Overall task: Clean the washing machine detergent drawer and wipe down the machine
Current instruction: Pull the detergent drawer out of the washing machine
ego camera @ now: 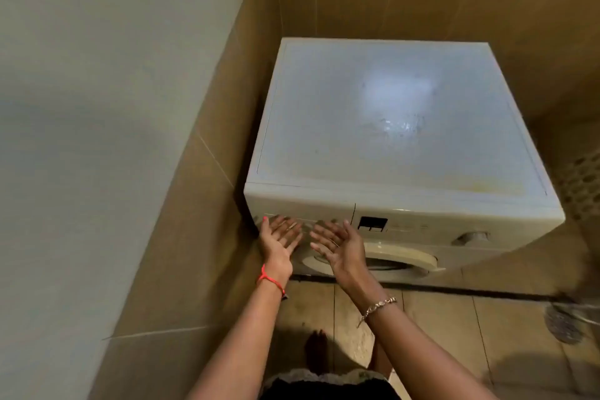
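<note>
The drawer [305, 214] sits shut in the upper left corner of the machine's [406, 127] front, its face flush with the panel. Both hands are just before it, palms turned up, holding nothing. The left hand [280, 239] has its fingers spread and almost straight, the tips at the lower edge of the drawer; I cannot tell if they touch it. The right hand [337, 245] is wide open too, its fingers only a little bent, and it covers the right end of the drawer, near the display [372, 224]. The two hands are close but apart. Below them is the round door [399, 258], and the knob [472, 236] is far to the right. The machine's left side stands near the tiled wall [207, 172] with a narrow gap. The floor [438, 334] before it has a drain [561, 326] at the right.
</note>
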